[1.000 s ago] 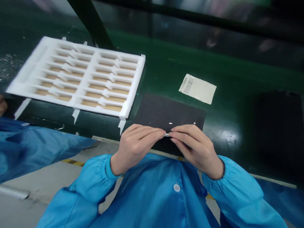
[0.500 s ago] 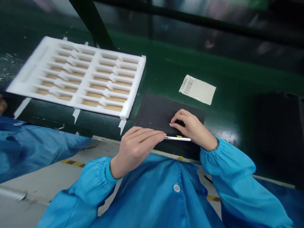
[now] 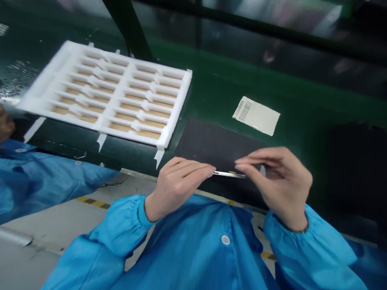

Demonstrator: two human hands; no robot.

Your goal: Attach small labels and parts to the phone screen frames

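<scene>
My left hand (image 3: 181, 181) is closed in a pinch on the left end of a thin, flat white device (image 3: 225, 174), seen almost edge-on. A small dark slot shows in the device's edge, and a yellow tab (image 3: 232, 172) sticks up behind it. At the right end, my right hand (image 3: 279, 179) has thumb and forefinger pinched together just above the device. Whatever that pinch may hold is too small to make out. Beneath both hands lies a black mat (image 3: 211, 139) on the green table.
At the left stands a white foam tray (image 3: 128, 100) with rows of slots and a brown bottom. A pale sheet with barcodes (image 3: 260, 117) lies behind the mat. A co-worker's hand (image 3: 5, 124) shows at the far left, and a dark flat object (image 3: 356, 161) at the right.
My right hand has moved right and nearer, from over the mat to the device's right end. The small white bit at its fingertips no longer shows. My left hand keeps its pinch on the device.
</scene>
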